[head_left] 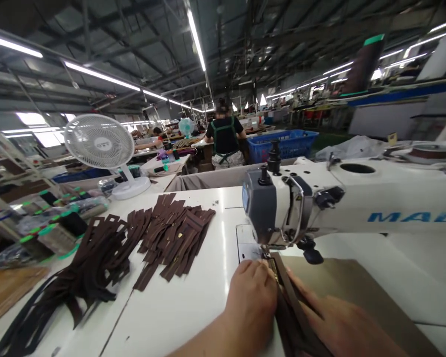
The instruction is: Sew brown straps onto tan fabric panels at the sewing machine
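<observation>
A dark brown fabric strip with brass-coloured zipper teeth [275, 272] lies under the needle end of a white and dark grey sewing machine [278, 203], on the white surface [193, 307], and runs from there toward the wearer between the two bare hands. The left hand [253, 292] is on the left side of the strip, its fingers curled and close together, the fingertips at the strip just before the needle area; its thumb is hidden, so whether it pinches the fabric cannot be told. The right hand [336, 317], somewhat blurred, is on the other side, with its fingers closed on the brown fabric. A flat olive-brown sheet [338, 277] lies to the right of the strip, partly beneath the right hand. Left of the machine, well apart from the hands, is a loose pile of short dark brown zipper strips [178, 238], and beside it a tangle of longer dark strips [92, 263] reaches toward the near left corner. Behind these stands a white round fan [100, 142], with thread spools with green ends [57, 238] to its near left. Farther back, a person in a black top with green straps [225, 134] faces away beside a blue plastic basket [282, 145].
</observation>
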Available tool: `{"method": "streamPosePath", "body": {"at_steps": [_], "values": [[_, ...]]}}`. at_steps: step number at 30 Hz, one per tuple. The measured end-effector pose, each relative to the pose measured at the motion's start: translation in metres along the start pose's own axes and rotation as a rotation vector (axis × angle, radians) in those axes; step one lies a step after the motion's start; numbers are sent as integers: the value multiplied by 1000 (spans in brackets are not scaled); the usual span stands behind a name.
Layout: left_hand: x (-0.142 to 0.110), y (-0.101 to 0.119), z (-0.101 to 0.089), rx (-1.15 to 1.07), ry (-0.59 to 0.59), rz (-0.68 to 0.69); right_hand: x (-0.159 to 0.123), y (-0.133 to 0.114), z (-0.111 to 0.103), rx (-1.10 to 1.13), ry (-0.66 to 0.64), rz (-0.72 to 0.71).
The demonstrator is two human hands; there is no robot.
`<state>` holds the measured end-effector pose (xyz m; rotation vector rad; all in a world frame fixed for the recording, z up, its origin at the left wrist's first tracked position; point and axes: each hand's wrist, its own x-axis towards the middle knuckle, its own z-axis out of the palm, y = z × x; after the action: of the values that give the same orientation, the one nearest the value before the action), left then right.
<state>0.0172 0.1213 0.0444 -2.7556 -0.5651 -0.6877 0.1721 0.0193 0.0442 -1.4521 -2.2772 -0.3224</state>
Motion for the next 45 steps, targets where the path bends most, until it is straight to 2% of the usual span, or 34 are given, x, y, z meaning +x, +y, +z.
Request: {"method": "streamPosePath", "body": {"at_steps": [5,11,20,33,40,45], "values": [[0,0,1,-14,-25,-30,5,0,-7,-2,-49,-10],[-2,0,2,-26,-51,-33,3,2,-2,-30,-14,-10],[1,-1,1,-7,24,-21,2,3,-2,5,-14,-1],[7,-4,-17,-68,-182,-95,2,5,-6,164,-93,51],[14,-7,-25,-67,-285,-100,7,14,-8,101,-187,29],[20,-7,-29,-10,-343,-87,18,24,-6,81,-174,21]]}}
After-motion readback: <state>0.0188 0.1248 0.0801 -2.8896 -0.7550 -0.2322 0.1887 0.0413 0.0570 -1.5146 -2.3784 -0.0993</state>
